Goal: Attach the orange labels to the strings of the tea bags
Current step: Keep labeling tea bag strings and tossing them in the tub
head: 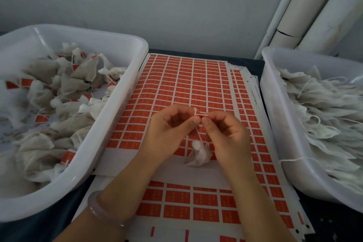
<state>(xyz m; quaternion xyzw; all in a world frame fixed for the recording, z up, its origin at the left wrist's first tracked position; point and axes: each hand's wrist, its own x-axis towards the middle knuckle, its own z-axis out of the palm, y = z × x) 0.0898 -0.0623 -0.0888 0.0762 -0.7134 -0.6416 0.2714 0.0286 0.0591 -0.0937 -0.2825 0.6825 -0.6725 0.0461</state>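
Label looks mid-attach: fingers of left hand and right hand pinch it round the string; a firm press comes next, I'd say.

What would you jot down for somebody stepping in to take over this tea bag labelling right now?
Hands: the left hand and right hand both pinch the string of one tea bag, which sits just below them over the label sheet. Whether a label is already on this string is too small to tell.
Done: the left tub holds bags with orange labels on their strings.
Left: the right tub holds a pile of unlabelled bags, and many labels remain on the sheet.
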